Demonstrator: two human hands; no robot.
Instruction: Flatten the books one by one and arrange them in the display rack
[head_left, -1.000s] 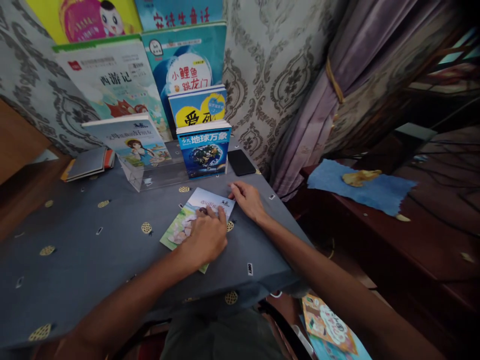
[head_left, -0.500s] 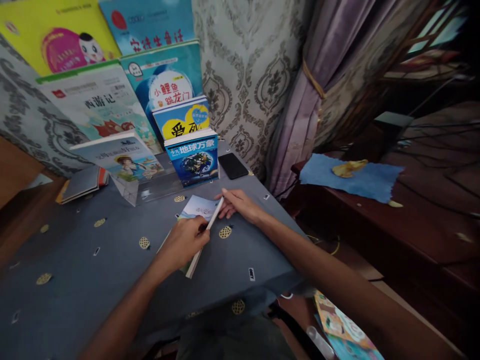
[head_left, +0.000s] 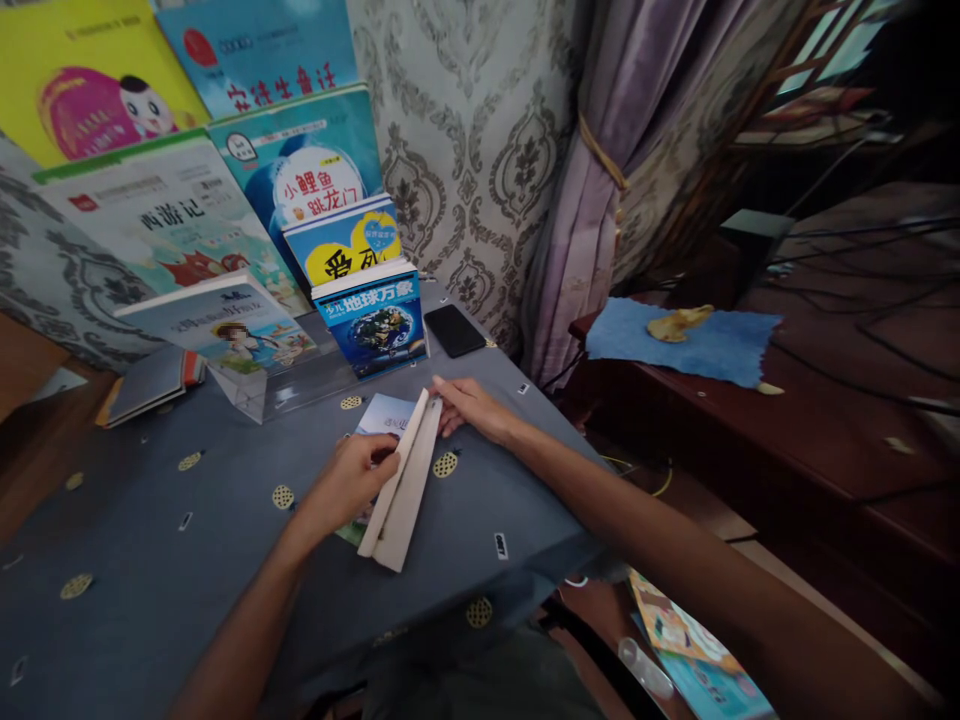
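Observation:
A paperback book [head_left: 409, 490] with a pale blue and green cover lies partly opened near the table's front edge, its cream page edges toward me. My left hand [head_left: 356, 480] is closed on the cover side, fingers curled over the front and holding that part raised. At the far right corner, my right hand [head_left: 469, 408] has its thumb and fingers closed on the page edges. A narrow gap shows between the two blocks of pages. Part of the cover is hidden behind my left hand and the raised pages.
Several children's books stand on a clear stand [head_left: 300, 385] against the wall, a blue earth-cover book [head_left: 379, 330] nearest. A black phone [head_left: 455, 330] lies beside it. Stacked notebooks [head_left: 146, 385] rest at left. A blue cloth [head_left: 682, 350] lies on a dark red surface at right.
The book has gone from nearly closed to parted, with a wedge opening between its pages. My left hand has moved slightly left with the cover side; my right hand stays at the far corner.

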